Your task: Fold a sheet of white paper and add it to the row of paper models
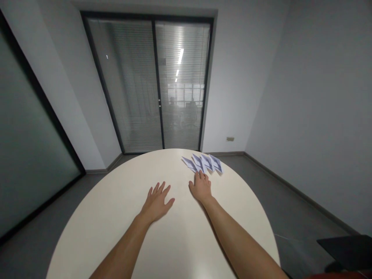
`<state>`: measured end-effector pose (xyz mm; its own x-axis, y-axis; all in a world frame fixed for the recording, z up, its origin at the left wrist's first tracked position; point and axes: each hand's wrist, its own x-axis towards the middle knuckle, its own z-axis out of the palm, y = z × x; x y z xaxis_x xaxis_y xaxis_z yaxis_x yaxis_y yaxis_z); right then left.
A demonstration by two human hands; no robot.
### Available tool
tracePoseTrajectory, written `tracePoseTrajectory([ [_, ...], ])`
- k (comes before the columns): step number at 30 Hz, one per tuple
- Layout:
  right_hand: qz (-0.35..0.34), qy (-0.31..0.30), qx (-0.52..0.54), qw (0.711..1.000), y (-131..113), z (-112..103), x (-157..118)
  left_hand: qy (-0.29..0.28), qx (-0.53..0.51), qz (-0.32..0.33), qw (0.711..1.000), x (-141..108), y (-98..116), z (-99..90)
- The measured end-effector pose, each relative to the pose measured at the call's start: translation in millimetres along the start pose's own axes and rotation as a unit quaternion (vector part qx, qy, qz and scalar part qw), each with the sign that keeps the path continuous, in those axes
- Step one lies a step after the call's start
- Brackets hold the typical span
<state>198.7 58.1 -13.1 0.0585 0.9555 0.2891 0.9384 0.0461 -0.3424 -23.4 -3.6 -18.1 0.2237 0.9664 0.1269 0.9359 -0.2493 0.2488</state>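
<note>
Several small pieces of folded paper, white with blue-grey faces, lie overlapped in a slanting row near the far right edge of the round white table. My right hand reaches forward with its fingers stretched out, and the fingertips touch or nearly touch the near edge of the row. Its thumb points off to the left. My left hand is palm down at the table's middle, fingers spread and holding nothing. It is nearest to the bare tabletop, well left of the papers.
Beyond the table stands a black-framed glass door with blinds. A frosted glass panel is on the left. Low on the wall sits a socket plate. A dark flat object shows at the lower right.
</note>
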Motion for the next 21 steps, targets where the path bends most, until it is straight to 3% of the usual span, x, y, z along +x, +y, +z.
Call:
tracePoseTrajectory([
  [6,-0.025,0.005,0.040,0.999,2.6,-1.0,2.5,0.005,-0.004,-0.002,1.000,-0.2,0.1,2.1],
  [12,-0.051,0.064,0.222,0.972,3.4,-8.4,4.8,0.074,-0.062,-0.024,0.995,4.6,-1.5,6.4],
  [16,-0.052,0.048,0.318,0.945,-0.7,-6.8,4.5,0.171,-0.196,-0.099,0.961,13.5,-4.0,8.2],
  [18,-0.052,0.021,0.352,0.934,-2.6,-3.8,2.9,0.192,-0.257,-0.124,0.939,16.7,-4.5,7.7],
  [21,-0.054,-0.008,0.362,0.930,-5.2,-1.3,-1.1,0.206,-0.283,-0.122,0.929,17.0,-3.2,4.1],
])
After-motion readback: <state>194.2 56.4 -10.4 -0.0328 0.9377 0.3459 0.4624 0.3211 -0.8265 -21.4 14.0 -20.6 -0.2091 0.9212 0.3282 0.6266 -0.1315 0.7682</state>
